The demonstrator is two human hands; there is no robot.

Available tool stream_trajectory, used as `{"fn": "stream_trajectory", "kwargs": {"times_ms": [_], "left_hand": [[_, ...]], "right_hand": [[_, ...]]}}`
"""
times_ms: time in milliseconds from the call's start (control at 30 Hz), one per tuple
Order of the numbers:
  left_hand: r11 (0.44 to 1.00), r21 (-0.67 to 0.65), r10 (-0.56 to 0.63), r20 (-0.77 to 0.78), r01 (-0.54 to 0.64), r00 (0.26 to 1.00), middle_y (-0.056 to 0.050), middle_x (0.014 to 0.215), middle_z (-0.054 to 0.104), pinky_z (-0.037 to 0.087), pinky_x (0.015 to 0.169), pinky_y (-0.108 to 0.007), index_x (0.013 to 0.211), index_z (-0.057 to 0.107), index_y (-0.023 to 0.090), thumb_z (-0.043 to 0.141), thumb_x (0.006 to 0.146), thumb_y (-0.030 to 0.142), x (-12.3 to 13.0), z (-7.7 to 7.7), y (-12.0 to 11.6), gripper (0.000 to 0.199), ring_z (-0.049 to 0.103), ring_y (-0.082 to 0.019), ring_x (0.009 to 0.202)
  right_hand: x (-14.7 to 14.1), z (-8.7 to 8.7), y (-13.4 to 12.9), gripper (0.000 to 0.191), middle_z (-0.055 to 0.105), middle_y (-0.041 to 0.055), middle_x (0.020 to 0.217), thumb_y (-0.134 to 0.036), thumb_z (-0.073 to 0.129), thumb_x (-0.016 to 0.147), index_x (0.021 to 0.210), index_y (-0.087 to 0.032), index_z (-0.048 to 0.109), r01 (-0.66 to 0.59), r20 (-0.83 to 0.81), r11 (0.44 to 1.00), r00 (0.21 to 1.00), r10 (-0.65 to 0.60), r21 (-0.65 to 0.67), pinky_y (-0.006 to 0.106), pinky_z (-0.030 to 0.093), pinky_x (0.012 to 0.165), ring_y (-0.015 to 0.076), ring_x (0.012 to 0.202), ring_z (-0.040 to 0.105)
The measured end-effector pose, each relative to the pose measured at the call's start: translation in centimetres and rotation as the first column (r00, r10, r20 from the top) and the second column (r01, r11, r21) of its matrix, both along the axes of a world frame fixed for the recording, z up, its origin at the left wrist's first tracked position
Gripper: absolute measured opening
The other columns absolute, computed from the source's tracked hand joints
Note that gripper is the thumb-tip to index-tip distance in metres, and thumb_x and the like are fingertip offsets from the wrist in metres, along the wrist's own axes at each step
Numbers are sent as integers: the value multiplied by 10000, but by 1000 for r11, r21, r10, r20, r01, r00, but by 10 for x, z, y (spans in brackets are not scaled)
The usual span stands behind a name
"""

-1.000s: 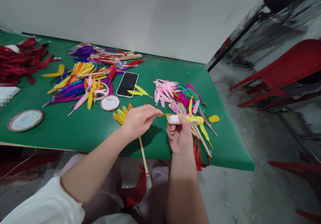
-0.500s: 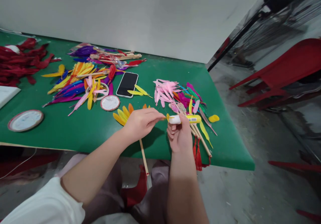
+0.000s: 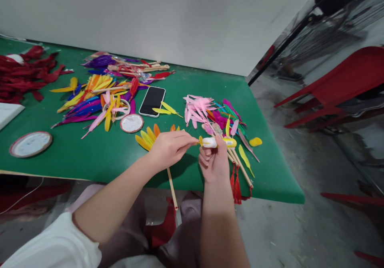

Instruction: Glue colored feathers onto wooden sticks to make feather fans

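Observation:
My right hand [image 3: 214, 160] is closed around a yellow and white glue tube [image 3: 229, 142], its white end pointing left. My left hand [image 3: 169, 148] pinches a small yellow feather [image 3: 201, 141] by its end, against the tube's white tip. Under my left hand lies a fan of yellow and orange feathers [image 3: 144, 140], partly hidden, with a wooden stick [image 3: 172, 188] reaching past the table's front edge. Just beyond my right hand are pink feathers [image 3: 198, 109] and wooden sticks with red tassels [image 3: 237, 186].
On the green table [image 3: 90, 156] are a black phone [image 3: 152, 101], a feather heap [image 3: 93, 96], a tape roll [image 3: 132, 123], a round white disc [image 3: 30, 144] and dark red ribbons [image 3: 27, 74]. A red chair [image 3: 348, 84] stands at the right.
The glue tube has shifted slightly left in my right hand, its tip now overlapping the small feather more. My left hand has barely moved.

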State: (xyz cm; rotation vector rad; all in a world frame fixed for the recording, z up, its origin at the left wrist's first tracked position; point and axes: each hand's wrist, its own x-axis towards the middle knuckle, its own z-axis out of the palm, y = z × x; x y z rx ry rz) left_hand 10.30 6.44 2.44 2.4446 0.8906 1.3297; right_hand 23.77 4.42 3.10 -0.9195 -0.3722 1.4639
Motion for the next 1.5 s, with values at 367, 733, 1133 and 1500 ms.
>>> {"fn": "stream_trajectory", "kwargs": {"times_ms": [367,733,1133,1500], "left_hand": [[996,75,40,-11,-39,999,-21,778,664,488,643,-185,899,616,161,490,802,142,1,-4,-2,160,610,-90,722],[991,120,67,-31,-63,997,-25,790,667,487,627,-181,901,620,165,479,807,138,4,-5,-2,171,614,-89,713],[989,129,71,-22,-67,997,-24,791,670,494,639,-185,883,626,161,503,794,134,4,-7,-2,154,615,-94,712],[990,132,58,-21,-55,998,-21,791,667,490,637,-180,894,616,160,500,796,132,5,-10,0,155,612,-90,718]], "right_hand": [[0,1,0,401,359,-94,348,-466,607,686,503,-156,429,-91,-204,994,976,78,-53,69,198,219,-3,274,263],[0,0,1,402,353,-98,354,-467,592,699,511,-160,415,-94,-221,994,972,80,-55,60,205,220,-6,274,275],[0,1,1,409,371,-89,348,-478,598,697,506,-147,454,-71,-278,994,959,45,-83,60,203,215,-8,275,283],[0,0,1,442,362,-86,340,-481,553,741,483,-139,447,-121,-356,988,931,79,-97,60,205,207,-11,265,278]]}}
